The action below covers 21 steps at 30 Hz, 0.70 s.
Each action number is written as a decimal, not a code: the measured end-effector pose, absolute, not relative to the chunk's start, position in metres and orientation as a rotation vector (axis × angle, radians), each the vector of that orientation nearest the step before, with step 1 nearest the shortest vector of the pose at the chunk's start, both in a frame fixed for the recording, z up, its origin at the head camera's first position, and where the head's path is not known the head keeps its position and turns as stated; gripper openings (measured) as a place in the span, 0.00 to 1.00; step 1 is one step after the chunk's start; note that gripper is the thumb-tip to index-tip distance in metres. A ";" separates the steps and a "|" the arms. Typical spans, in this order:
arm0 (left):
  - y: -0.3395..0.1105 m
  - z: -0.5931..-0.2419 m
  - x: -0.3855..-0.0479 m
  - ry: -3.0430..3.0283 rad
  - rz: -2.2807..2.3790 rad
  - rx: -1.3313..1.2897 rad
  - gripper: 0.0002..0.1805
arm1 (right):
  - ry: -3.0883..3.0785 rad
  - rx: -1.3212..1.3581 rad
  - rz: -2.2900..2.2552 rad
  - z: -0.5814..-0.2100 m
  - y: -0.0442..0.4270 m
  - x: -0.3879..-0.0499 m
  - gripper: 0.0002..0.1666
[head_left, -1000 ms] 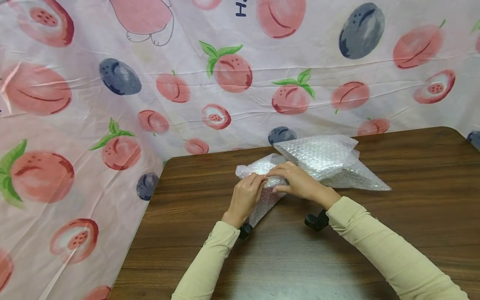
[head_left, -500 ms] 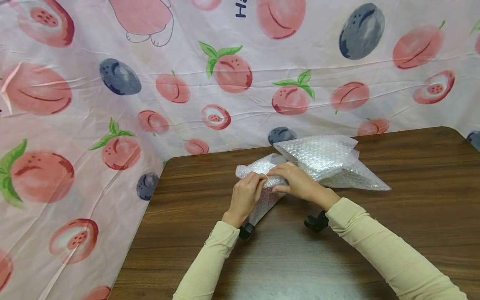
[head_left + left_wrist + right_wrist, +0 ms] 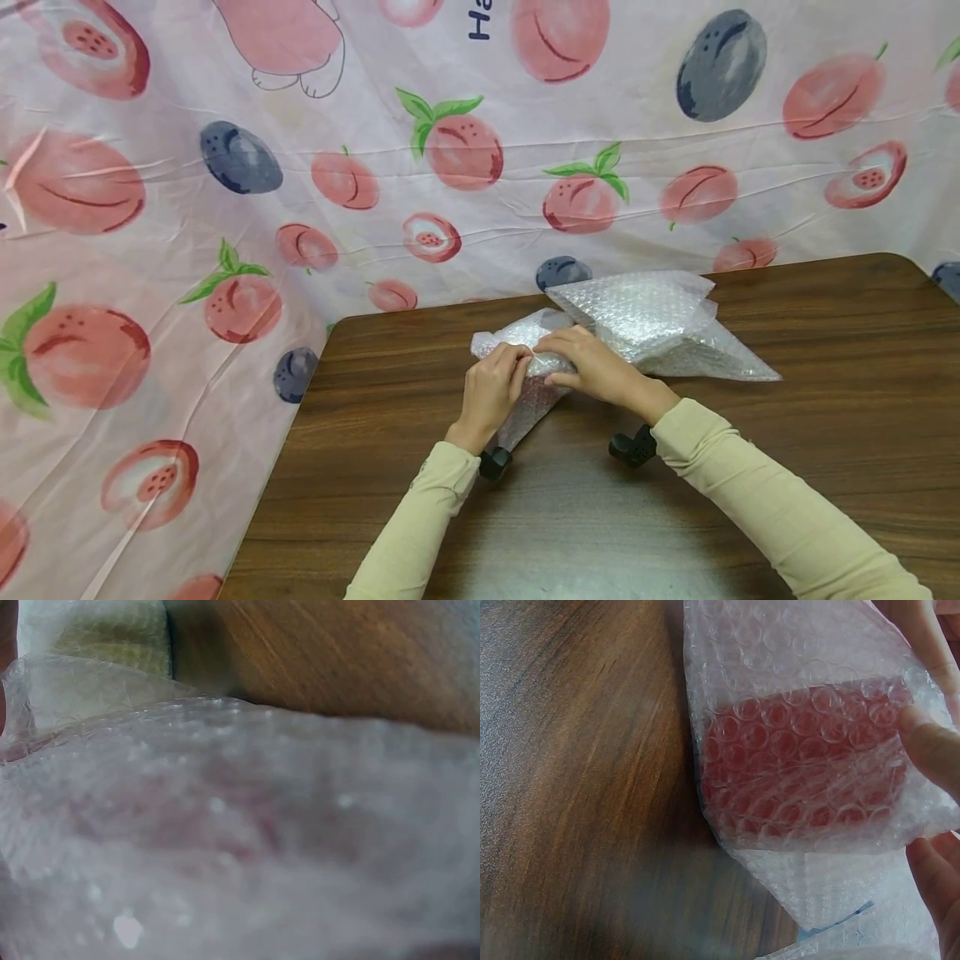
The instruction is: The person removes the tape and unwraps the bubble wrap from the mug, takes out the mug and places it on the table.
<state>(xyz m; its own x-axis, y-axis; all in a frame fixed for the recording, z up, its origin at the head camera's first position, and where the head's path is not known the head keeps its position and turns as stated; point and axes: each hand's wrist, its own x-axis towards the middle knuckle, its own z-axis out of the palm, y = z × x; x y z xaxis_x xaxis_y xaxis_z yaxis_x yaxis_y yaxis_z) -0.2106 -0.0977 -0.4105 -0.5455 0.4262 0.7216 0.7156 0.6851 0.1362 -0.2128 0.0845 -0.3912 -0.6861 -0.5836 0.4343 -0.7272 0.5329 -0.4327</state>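
Observation:
Bubble wrap (image 3: 536, 400) is folded around a reddish flat-sided item (image 3: 802, 761), which shows through the clear bubbles in the right wrist view. My left hand (image 3: 491, 387) pinches the wrap on its near left side. From the right, my right hand (image 3: 596, 367) grips the same bundle, thumb and fingers spread over it, its fingertips close to the left ones. Blurred wrap (image 3: 225, 825) fills most of the left wrist view, with a faint red patch beneath. The contact under the fingertips is partly hidden.
Another bubble-wrap bundle (image 3: 645, 312) lies right behind my right hand, its pointed corner reaching right over the brown wooden table (image 3: 825, 333). A fruit-print cloth (image 3: 637, 125) hangs behind and left of the table. Black devices (image 3: 632, 447) are on both wrists.

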 end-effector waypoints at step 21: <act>-0.099 -0.416 -0.208 -2.227 -0.769 -0.822 0.04 | -2.508 0.947 0.911 -0.399 0.081 -0.202 0.27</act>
<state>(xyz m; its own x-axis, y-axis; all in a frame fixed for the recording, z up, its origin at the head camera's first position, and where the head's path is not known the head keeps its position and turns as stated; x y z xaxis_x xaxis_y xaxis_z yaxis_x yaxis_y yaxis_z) -0.2080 -0.0989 -0.4164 -0.6032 0.3431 0.7201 0.7142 0.6343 0.2960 -0.2016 0.0813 -0.3993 -0.7339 -0.4804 0.4802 -0.6765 0.5797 -0.4541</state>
